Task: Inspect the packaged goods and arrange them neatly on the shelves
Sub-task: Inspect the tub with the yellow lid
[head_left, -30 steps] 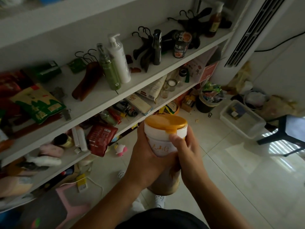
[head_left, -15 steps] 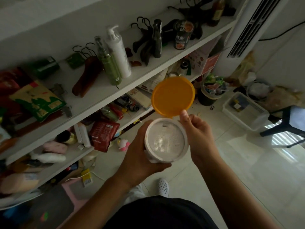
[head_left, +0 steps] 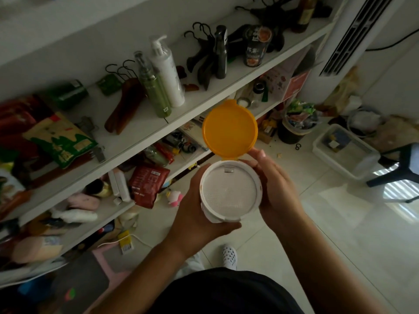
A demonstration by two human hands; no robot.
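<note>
I hold a white canister (head_left: 230,193) upright in front of me, seen from above. Its orange hinged lid (head_left: 229,129) is flipped up and back, showing a white sealed top with a fine grid pattern. My left hand (head_left: 195,214) grips the canister's left side from below. My right hand (head_left: 274,189) wraps the right side, its fingertips at the lid's lower right edge. White shelves (head_left: 204,96) run along the left, crowded with goods.
A green bottle (head_left: 154,87), white pump bottle (head_left: 167,75), dark can (head_left: 256,46), hangers and snack bags (head_left: 59,139) fill the upper shelf. A red pouch (head_left: 147,184) leans on the lower shelf. A bin (head_left: 297,128), clear tub (head_left: 344,150) and stool (head_left: 399,164) stand on the tiled floor.
The orange lid went from closed to flipped fully open. I tilted the canister so its top faces me and brought it slightly lower and closer.
</note>
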